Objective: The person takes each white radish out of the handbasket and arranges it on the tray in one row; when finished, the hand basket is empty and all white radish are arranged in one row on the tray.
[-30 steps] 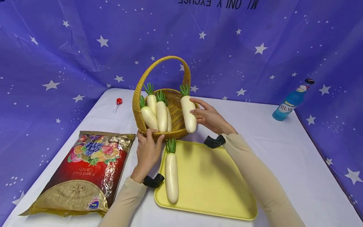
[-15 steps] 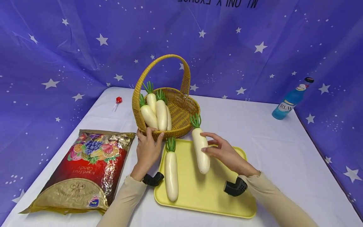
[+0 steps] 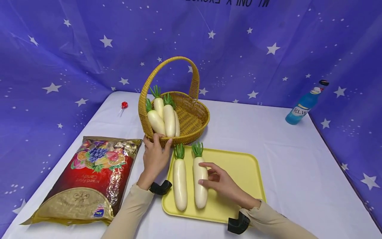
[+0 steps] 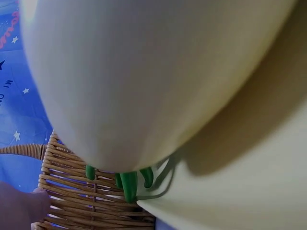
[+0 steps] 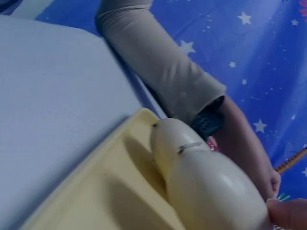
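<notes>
Two white radishes with green tops lie side by side on the yellow tray [image 3: 235,166]. My right hand [image 3: 222,182] holds the right-hand radish [image 3: 200,197] between thumb and fingers, low over the tray. The other radish [image 3: 180,186] rests along the tray's left side, its body filling much of the left wrist view. My left hand [image 3: 156,157] grips the near rim of the wicker basket [image 3: 195,131], thumb and fingers at its edge. Several more radishes [image 3: 169,121] lean together in the basket's left part, green tops up.
A red and gold bag of mixed fruit candy [image 3: 89,179] lies left of the tray. Behind it is a red lollipop [image 3: 124,105]. A blue bottle [image 3: 302,106] stands at the far right. The basket's tall handle [image 3: 179,58] arches above it.
My right hand has carried a radish from the basket's right side down to the tray, beside the other one. My left hand has stayed on the basket rim.
</notes>
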`<state>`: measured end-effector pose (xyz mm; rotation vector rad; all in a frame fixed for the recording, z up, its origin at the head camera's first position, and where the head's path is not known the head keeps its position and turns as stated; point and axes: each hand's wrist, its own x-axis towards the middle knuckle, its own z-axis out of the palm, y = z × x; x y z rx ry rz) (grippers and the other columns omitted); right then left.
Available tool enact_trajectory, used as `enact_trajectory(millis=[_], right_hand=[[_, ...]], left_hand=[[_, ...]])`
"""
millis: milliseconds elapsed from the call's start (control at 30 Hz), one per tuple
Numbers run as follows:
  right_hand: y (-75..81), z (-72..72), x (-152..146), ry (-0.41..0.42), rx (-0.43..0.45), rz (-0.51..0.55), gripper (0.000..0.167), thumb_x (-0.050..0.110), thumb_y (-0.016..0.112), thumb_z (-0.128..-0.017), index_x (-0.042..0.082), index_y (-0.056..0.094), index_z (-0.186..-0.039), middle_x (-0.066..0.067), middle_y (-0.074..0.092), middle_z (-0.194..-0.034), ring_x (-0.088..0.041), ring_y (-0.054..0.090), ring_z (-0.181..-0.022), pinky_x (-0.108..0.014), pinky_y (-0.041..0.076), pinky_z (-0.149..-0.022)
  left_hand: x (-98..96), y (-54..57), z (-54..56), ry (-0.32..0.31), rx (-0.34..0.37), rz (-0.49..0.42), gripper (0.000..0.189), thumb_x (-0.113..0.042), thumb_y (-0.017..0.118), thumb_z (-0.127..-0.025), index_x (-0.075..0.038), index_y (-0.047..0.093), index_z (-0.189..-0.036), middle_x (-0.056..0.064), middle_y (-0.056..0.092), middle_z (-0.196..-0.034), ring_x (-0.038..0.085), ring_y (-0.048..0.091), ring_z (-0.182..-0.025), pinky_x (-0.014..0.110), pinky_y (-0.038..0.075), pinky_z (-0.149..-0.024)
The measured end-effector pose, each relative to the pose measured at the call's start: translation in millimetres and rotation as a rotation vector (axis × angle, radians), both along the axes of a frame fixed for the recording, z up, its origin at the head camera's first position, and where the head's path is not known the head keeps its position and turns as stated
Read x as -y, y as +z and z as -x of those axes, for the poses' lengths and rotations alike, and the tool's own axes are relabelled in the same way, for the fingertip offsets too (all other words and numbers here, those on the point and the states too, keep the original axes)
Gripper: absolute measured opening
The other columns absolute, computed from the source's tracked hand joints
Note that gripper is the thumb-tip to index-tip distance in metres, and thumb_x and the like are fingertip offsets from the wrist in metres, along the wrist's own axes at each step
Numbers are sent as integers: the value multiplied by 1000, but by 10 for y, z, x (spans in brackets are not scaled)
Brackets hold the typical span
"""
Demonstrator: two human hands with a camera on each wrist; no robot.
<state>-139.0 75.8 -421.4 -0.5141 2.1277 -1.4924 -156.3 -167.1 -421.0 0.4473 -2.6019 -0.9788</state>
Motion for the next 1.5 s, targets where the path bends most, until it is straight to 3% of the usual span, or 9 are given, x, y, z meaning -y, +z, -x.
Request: enact_trajectory(millis=[267,633,933,1067,1200,1500], right_hand=[[-72,-75,61,55,-92,-26,45,31,59,-87,21,47,-130,-13,47,-100,-11,57,-79,-24,46,-69],[-25,-94,80,73,-146,46,34,25,54,-91,12,53,-123,-19,48,-107,-25,62,-81,-31,52,-71],[83,-5,150,50,-237,68,30,21,56,-90,9,55,-117,-15,54,-109,-16,60,-87,-25,50,-75],[234,140,284,37,-238,146,32,17,55,-91,3,52,-120,-20,53,-116,-24,59,-94,-30,51,-77],[359,385,463,4,-214,258,37,14,52,-92,-2,46,-126,-26,49,-121,-38,56,-101,-39,50,-83],[527,979,974,-230,-270,354,36,15,53,-91,10,49,-127,-16,55,-119,-35,56,-107,-42,48,-86]], left_hand=[[-7,23,0,-11,38,-40,41,-52,45,-89,-20,41,-114,30,13,-140,49,45,-108,55,43,-69],[19,62,-11,-26,64,-78,39,-50,45,-90,-20,41,-114,29,9,-141,49,39,-116,59,41,-74],[22,61,-19,-27,77,-84,38,-50,44,-90,-21,40,-114,29,7,-142,49,39,-117,58,41,-73],[37,54,-18,-30,76,-81,38,-50,44,-90,-21,40,-115,29,7,-142,49,39,-116,57,41,-72],[44,46,-9,-29,70,-78,38,-50,43,-90,-20,40,-115,29,7,-142,49,40,-115,57,41,-71],[29,41,-8,-24,75,-81,38,-48,44,-90,-20,40,-115,29,8,-142,50,40,-115,59,41,-74]])
